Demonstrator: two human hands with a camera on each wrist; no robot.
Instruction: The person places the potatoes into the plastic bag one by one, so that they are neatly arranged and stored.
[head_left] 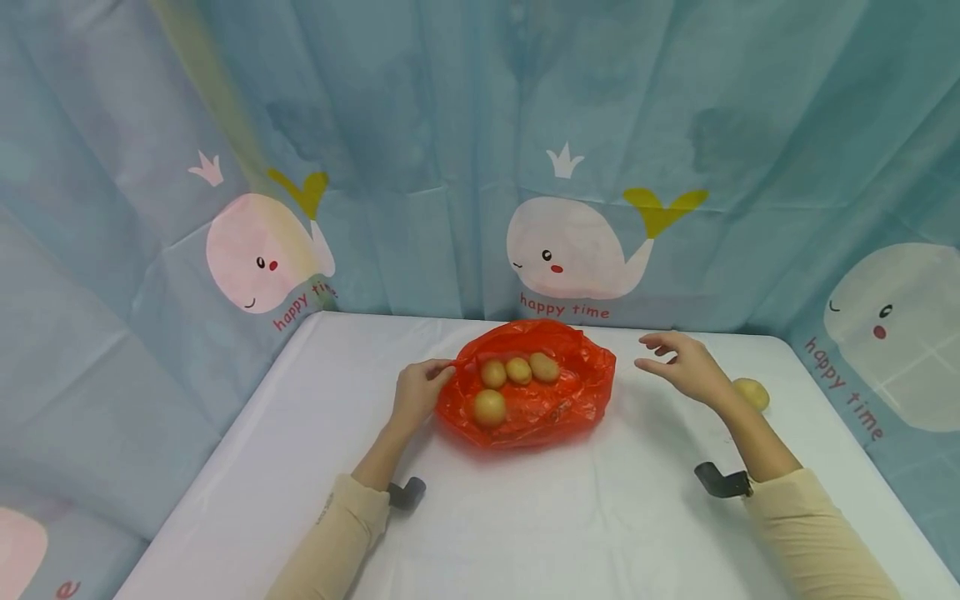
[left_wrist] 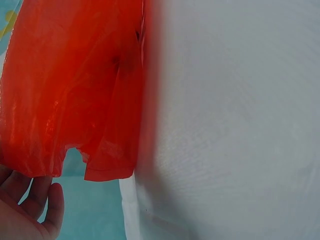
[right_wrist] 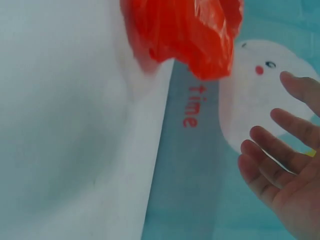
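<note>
A red plastic bag (head_left: 588, 404) lies spread open on the white table, and several potatoes (head_left: 490, 407) rest inside it. At the bag's left edge my left hand (head_left: 415, 396) pinches the plastic between thumb and fingers. The left wrist view has the bag's side (left_wrist: 75, 90) filling the upper left, above the fingers of that hand. My right hand (head_left: 686, 364) hovers to the right of the bag, apart from it, fingers loosely spread and holding nothing. Beyond the right forearm sits a single potato (head_left: 752, 394), partly covered by the arm.
The table (head_left: 540, 517) has a white cover. Behind it and along both sides hangs a blue curtain (head_left: 420, 167) printed with whales. A black wrist camera mount (head_left: 723, 481) juts out beside the right cuff, another (head_left: 407, 494) beside the left.
</note>
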